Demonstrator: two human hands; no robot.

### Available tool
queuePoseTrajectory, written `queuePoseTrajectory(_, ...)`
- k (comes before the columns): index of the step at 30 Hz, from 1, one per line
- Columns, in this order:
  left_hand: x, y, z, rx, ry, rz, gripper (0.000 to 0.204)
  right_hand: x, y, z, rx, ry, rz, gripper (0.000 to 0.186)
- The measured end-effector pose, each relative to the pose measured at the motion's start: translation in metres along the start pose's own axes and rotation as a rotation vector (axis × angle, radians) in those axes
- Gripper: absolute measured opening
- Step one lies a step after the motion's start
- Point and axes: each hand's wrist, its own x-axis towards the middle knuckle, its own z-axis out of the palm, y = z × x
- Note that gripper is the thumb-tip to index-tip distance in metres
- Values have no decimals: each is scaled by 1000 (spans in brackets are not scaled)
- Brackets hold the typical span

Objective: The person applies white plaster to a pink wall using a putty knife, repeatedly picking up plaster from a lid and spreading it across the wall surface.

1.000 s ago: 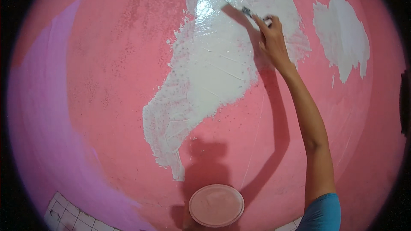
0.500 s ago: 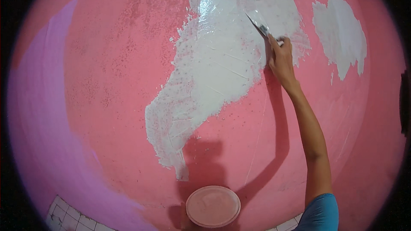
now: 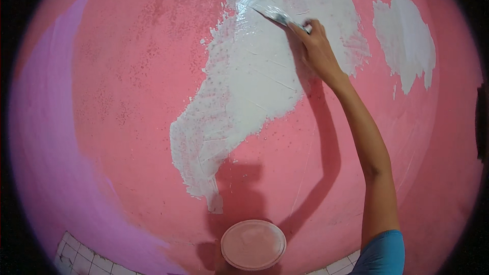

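Observation:
My right hand is closed around the handle of a putty knife, its wide blade pointing left against the wall. Under the blade lies a large irregular patch of whitish putty, wet and shiny near the top, thin and streaky along its left and lower edges. Pink wall shows around the patch. At the bottom centre a round, flat, pinkish disc like a lid appears in front of the wall; what supports it is hidden. My left hand does not show.
A smaller whitish putty patch is on the pink wall to the right. A purple painted band curves down the left side. White tiles border the lower edge. Shadows of my arm and head fall on the wall.
My right hand has moved left and slightly up with the putty knife. The blade now points more to the left, close to the shiny spot. The disc has barely moved.

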Motion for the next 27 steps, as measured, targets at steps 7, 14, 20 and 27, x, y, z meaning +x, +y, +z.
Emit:
queuePoseTrajectory(7, -5, 0, 2, 11, -3, 21, 73, -111, 17, -60, -21, -141, 312, 58)
queuePoseTrajectory(14, -1, -7, 12, 11, -14, 5, 72, 9, -1, -9, 26, 116, -70, 55)
queuePoseTrajectory(20, -3, -13, 18, 17, -5, 2, 72, -6, -8, 0, 57, 0, -31, 49)
queuePoseTrajectory(27, -3, -15, 22, 6, -25, 16, 72, -181, 17, -55, -8, -73, 314, 63)
